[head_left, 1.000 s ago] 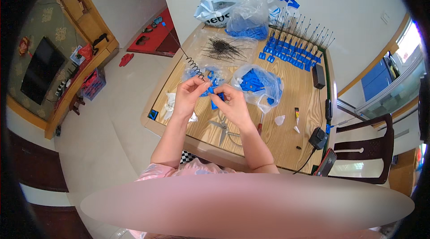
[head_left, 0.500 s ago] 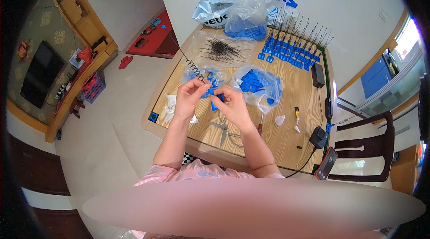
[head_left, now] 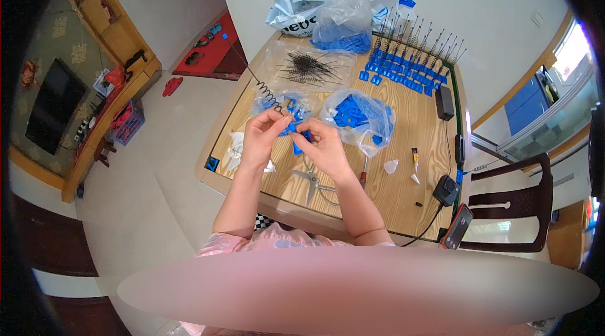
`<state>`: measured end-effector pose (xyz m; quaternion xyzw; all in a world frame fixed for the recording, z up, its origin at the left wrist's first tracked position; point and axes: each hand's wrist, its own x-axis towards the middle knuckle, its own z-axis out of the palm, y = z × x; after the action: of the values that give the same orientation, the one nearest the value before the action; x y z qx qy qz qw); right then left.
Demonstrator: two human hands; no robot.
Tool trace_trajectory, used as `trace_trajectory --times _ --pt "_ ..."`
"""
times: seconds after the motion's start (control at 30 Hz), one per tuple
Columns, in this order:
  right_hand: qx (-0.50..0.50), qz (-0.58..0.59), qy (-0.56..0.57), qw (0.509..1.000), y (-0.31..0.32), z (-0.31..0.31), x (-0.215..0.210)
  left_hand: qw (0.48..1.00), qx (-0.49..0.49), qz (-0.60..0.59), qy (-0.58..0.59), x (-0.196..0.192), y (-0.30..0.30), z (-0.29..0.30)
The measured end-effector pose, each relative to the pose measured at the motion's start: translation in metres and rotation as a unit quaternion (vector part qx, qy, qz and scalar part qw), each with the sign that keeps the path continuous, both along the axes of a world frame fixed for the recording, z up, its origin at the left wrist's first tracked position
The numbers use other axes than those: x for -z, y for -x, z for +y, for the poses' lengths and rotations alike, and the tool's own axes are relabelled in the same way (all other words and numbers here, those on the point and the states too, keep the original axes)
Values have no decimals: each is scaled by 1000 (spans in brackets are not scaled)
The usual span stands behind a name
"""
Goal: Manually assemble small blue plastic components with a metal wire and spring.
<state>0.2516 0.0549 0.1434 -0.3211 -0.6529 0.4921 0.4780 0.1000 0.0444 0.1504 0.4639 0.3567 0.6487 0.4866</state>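
Both our hands are raised together over the near half of the bench, close to its left edge. Our left hand has its fingers closed in a pinch on a small blue plastic part, and our right hand grips the same part from the other side, so the fingertips of the two hands almost touch. Just beyond the hands lies a clear bag of blue parts, and another small clear bag is behind the left hand. A heap of thin dark springs lies farther, toward the far edge. Rows of blue pieces with upright springs stand near the far right corner. Metal scissors lie on the bench under our right wrist. A small glue tube lies toward the right edge.
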Motion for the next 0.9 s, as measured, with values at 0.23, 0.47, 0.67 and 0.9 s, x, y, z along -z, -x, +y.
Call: trace_trajectory --times 0.23,0.47,0.67,0.9 --pt "-78 116 132 981 -1 27 7 997 16 56 50 -1 -1 29" --pt "-92 126 183 971 -2 32 14 996 22 55 69 7 -1 37" --pt "-51 92 106 989 -1 23 11 998 30 11 52 9 -1 28" --pt "-25 66 52 996 -6 12 3 998 43 -13 38 4 -5 17"
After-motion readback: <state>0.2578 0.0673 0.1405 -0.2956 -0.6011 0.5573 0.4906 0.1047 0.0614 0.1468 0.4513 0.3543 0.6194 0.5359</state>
